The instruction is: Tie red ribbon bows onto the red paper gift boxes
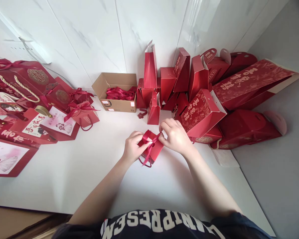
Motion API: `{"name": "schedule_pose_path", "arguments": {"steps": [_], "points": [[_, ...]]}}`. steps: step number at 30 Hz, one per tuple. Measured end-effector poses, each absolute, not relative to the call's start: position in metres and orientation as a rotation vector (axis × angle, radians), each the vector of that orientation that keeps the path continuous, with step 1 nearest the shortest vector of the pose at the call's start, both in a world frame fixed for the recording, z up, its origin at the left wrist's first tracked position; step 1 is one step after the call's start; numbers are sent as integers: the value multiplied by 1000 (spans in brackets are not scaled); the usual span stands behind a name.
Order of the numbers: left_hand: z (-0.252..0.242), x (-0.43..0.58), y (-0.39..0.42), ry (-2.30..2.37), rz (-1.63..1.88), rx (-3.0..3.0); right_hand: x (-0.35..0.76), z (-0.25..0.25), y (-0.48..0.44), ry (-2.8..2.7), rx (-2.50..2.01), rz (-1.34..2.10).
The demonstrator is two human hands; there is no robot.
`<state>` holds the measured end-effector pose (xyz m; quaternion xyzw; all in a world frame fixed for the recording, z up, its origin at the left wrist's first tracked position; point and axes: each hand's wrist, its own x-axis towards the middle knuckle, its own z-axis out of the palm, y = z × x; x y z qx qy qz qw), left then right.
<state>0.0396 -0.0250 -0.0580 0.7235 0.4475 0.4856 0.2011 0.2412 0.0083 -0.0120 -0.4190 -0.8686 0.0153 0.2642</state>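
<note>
A small red gift box [156, 153] with a cord handle stands on the white table in front of me. Across its top lies a dark red satin ribbon [148, 152], partly looped, with a tail hanging down the near side. My left hand [134, 146] pinches the ribbon at the left of the box's top. From the right, my right hand [175, 136] pinches another part of the ribbon between thumb and finger. The fingers hide part of the knot area.
Behind the box stands a cardboard box [118, 107] of red ribbons. Several red gift boxes [201, 113] crowd the back right, by a grey wall. At left sit decorated gift boxes [57, 123] and a small bow-tied box [86, 116]. The white table [94, 179] ends at the near edge.
</note>
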Motion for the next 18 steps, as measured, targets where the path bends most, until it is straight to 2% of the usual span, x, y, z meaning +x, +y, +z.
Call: {"name": "schedule_pose_path", "arguments": {"steps": [3,8,13,15,18], "points": [[-58,39,-26,1243,1359,2016,243,-12,8,-2308,-1158,12],[-57,38,-26,1229,1370,2022,247,-14,10,-2205,-1100,313],[-55,39,-27,1249,1351,1997,250,-13,10,-2133,-1143,243],[-56,40,-26,1247,1349,1998,249,-11,9,-2083,-1107,356],[-55,40,-26,1249,1350,1994,248,-10,8,-1892,-1014,713]]}}
